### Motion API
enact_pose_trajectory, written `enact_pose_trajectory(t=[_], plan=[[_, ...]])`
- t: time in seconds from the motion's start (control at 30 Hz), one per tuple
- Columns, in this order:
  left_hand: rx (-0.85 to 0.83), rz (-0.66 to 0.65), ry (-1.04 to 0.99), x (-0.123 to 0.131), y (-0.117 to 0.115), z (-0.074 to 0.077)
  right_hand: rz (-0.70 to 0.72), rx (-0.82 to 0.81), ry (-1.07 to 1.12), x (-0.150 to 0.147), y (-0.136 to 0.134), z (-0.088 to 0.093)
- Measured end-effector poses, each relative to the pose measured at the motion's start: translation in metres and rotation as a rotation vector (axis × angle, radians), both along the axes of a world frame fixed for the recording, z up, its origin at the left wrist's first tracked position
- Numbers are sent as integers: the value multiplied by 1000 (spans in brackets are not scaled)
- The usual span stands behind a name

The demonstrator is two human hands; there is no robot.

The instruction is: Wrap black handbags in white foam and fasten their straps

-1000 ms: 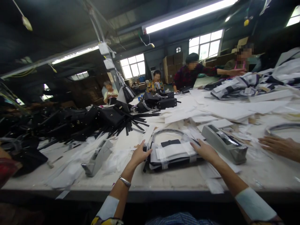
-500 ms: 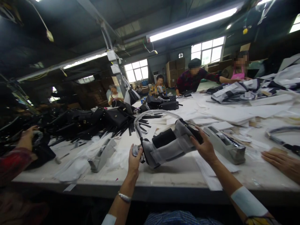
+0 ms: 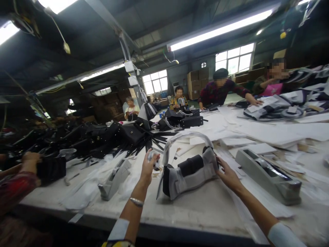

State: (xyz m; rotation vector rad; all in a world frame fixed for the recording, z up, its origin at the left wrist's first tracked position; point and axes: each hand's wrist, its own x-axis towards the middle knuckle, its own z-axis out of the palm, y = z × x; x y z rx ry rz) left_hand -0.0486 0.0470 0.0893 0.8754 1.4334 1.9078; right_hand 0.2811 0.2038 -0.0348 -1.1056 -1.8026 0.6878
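Observation:
A small black handbag [image 3: 190, 165], partly wrapped in pale translucent sheet, sits on the white table before me. Its wrapped handle [image 3: 187, 134] arches upward. My right hand [image 3: 227, 174] grips the bag's right end, fingers along its side. To the left of the bag, apart from it, my left hand [image 3: 147, 169] is closed around a crumpled whitish wad [image 3: 153, 157]; its exact kind is unclear. A grey tape dispenser [image 3: 114, 178] stands left of my left hand, and a larger one [image 3: 268, 178] is beyond my right hand.
Black bags [image 3: 102, 137] are heaped along the left, with black straps [image 3: 138, 145] beside them. White sheets [image 3: 262, 127] cover much of the right side. A co-worker's hand [image 3: 31, 161] handles a black bag at left. Several people work across the table.
The handbag has been lowered and turned more upright, and my left hand has come away from its left end. The view has shifted; the other hand at right is out of frame.

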Motion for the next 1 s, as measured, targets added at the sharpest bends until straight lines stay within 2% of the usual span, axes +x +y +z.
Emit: enact_pose_trajectory(t=[0.07, 0.13, 0.17, 0.2, 0.23, 0.33, 0.4, 0.47, 0.6, 0.7, 0.77, 0.9, 1.0], plan=[[23, -128, -19, 6, 18, 8, -108, 32, 6, 0, -14, 8], [66, -232, -18, 16, 19, 12, -223, 77, 48, -4, -39, 24], [96, -273, -2, 20, 16, 13, -212, 55, 91, -9, -55, 35], [127, -306, 27, 23, 10, 14, -169, 17, 146, -15, -71, 49], [146, -332, 63, 25, 5, 15, -66, -38, 196, -22, -86, 63], [100, -371, 171, 28, -9, 22, 309, -208, 371, -50, -114, 113], [37, -390, 206, 31, -13, 27, 448, -306, 512, -66, -115, 147], [4, -427, 230, 35, -16, 33, 525, -358, 659, -78, -106, 178], [8, -538, 156, 39, -22, 48, 648, -533, 667, -91, -84, 222], [-2, -654, -24, 33, -27, 62, 701, -654, 576, -90, -79, 236], [-25, -714, -53, 29, -28, 71, 752, -707, 520, -85, -81, 238], [-68, -779, 11, 31, -26, 84, 874, -686, 431, -70, -91, 229], [-120, -745, 22, 40, -20, 85, 935, -640, 432, -62, -101, 214]])
